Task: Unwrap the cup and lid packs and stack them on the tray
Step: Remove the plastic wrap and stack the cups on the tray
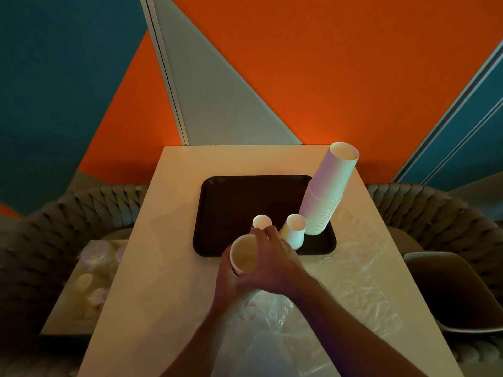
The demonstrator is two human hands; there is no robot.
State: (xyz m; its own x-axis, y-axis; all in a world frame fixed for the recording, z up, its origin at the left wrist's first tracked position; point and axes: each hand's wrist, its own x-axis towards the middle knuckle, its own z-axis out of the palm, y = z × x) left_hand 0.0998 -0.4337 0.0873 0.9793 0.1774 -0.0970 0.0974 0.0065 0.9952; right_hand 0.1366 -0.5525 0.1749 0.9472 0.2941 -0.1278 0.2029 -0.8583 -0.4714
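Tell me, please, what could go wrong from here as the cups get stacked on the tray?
The tall cup stack stands at the tray's right edge and looks to lean outward; a nudge might topple it. The right hand reaches close past two small cups, which it could knock over. Loose plastic wrap beside the tray could snag a forearm.

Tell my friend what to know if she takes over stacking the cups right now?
Left hand: grips a stack of cups from below, above the near edge of the tray.
Right hand: curled over the rim of that same stack.
On the tray: a tall leaning stack at the right corner and two short stacks.
Plastic wrap lies spread on the table, more under the arms.
Done: some cups are unwrapped and stacked.
Left: set down the held stack. The box on the left holds more items, too blurred to identify.
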